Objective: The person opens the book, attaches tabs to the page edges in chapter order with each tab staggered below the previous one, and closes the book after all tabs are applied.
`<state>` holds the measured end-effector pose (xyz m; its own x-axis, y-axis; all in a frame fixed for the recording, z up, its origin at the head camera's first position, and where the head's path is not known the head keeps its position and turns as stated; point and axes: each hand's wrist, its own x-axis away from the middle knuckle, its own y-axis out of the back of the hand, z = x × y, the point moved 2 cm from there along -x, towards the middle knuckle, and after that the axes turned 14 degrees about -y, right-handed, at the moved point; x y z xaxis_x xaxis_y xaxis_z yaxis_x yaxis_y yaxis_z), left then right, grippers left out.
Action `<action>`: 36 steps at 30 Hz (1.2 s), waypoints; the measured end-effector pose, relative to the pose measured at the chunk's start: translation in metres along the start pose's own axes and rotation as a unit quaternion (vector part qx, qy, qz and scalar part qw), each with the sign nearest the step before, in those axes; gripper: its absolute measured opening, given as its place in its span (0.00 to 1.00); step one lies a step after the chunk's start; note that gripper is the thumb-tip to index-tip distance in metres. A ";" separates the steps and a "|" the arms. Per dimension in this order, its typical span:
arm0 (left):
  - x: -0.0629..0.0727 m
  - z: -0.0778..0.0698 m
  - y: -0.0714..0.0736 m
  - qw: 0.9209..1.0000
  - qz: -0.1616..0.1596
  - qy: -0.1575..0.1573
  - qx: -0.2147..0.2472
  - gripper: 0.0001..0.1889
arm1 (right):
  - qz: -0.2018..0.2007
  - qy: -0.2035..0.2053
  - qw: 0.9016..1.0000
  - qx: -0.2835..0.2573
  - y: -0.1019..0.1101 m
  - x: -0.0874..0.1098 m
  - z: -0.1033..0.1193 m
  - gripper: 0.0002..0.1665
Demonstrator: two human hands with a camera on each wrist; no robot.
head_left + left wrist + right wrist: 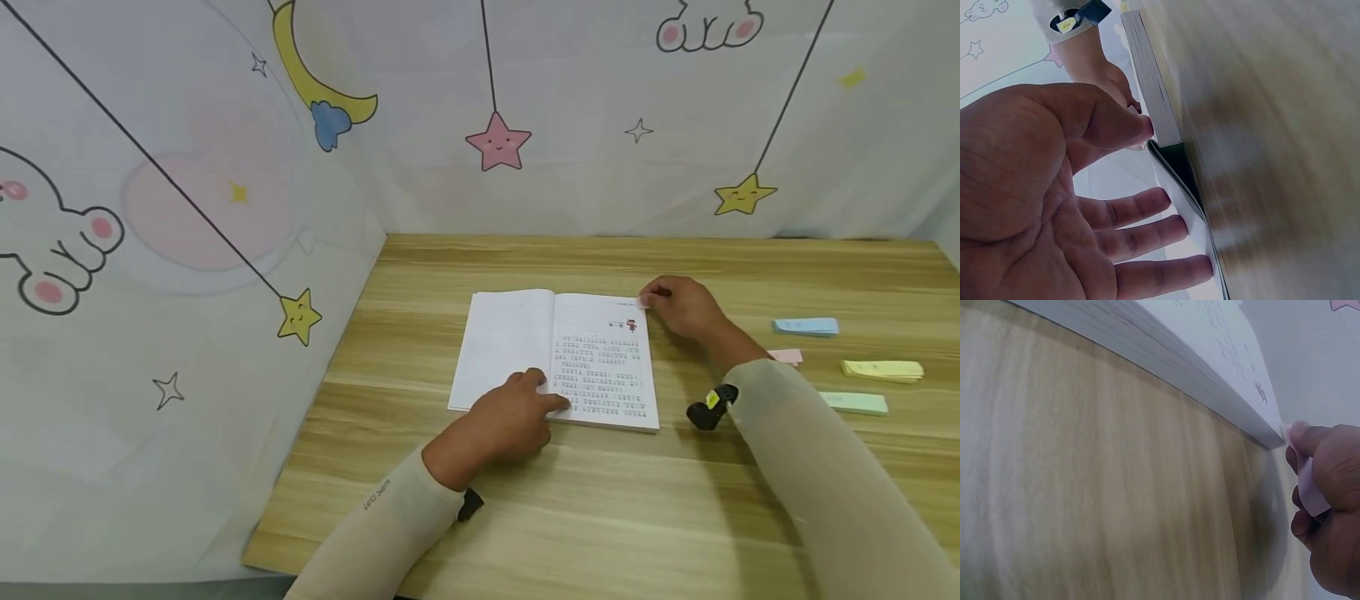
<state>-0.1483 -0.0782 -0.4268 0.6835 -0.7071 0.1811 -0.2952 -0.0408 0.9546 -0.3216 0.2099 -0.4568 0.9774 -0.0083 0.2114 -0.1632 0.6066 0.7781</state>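
Note:
An open book lies on the wooden table, its left page blank and its right page printed with a small picture near the top. My left hand rests on the lower part near the spine, index finger on the text. In the left wrist view the thumb and spread fingers touch the pages, holding them down. At the upper right corner of the book, my right hand pinches a pink paper slip, which looks like a sticky note. One end of the slip meets the page corner; the rest runs inside the curled fingers.
Right of the book lie a blue sticky-note pad, a yellow one, a green one and a pink one, partly behind the right sleeve. A printed cloth backdrop borders the table at the back and left.

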 end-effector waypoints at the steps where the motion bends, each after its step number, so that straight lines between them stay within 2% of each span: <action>1: 0.000 0.000 0.000 1.000 -0.001 0.000 0.000 0.25 | 0.002 0.000 1.000 0.002 -0.001 -0.001 0.000 0.17; 14: -0.001 -0.002 0.001 1.000 0.002 0.005 0.001 0.25 | 0.011 0.001 1.000 0.025 -0.005 -0.009 0.001 0.18; 26: -0.002 -0.002 0.001 1.000 0.008 0.012 0.002 0.25 | 0.009 0.000 1.000 0.026 -0.006 -0.005 0.002 0.19; 32: -0.002 -0.002 0.001 1.000 0.005 0.008 0.000 0.24 | -0.008 0.010 0.999 0.036 -0.006 -0.003 0.004 0.16; 36: -0.002 -0.002 0.001 1.000 0.006 0.007 -0.001 0.24 | -0.059 0.042 0.995 0.074 -0.007 -0.003 0.005 0.11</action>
<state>-0.1486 -0.0753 -0.4255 0.6885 -0.6982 0.1963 -0.3020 -0.0298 0.9529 -0.3240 0.2018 -0.4599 0.9976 -0.0029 0.0687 -0.0588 0.4817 0.8744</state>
